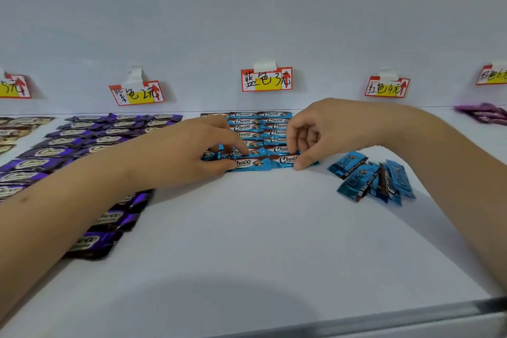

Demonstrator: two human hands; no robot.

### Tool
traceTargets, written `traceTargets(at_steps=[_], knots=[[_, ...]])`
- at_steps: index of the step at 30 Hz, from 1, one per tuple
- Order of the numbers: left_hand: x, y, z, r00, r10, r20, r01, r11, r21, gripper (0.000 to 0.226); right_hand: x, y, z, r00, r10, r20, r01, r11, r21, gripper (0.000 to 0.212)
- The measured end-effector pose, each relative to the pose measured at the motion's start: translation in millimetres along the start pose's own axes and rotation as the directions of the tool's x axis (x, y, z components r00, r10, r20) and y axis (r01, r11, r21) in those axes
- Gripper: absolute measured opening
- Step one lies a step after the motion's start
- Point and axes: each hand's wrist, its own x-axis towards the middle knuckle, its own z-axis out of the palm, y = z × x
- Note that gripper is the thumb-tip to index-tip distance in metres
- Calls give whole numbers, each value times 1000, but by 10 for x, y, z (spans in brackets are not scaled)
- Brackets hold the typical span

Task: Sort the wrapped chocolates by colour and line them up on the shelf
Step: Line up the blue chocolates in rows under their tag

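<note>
Loose blue chocolates [373, 180] sit in a heap just right of and slightly nearer than the right hand [315, 129], long axes mixed, mostly angled. Right hand is clearly nearer to them. It pinches the right front blue bar [288, 160], thumb at the near edge, fingers curled. Left hand [186, 151] pinches the left front blue bar [247, 163], same row, long axes side to side. Purple rows [82, 143] lie under and beyond the left forearm.
</note>
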Motion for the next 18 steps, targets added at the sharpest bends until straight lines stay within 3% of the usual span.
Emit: traceTargets(at_steps=[7,11,14,18], knots=[[-8,9,-7,1000,-13,2,13,1000,-6,29,27,-2,13,999,13,-44,-12,1000,19,23],[11,52,-18,999,-8,-35,7,999,-35,28,-22,131,-107,965,53,-259,-70,996,-59,19],[43,195,-11,989,14,-149,-28,995,-96,21,-125,343,-226,911,124,-393,-159,986,-58,13],[119,587,130,984,-1,-178,-34,980,-194,14,-386,499,-281,939,236,-251,-280,947,-157,17]])
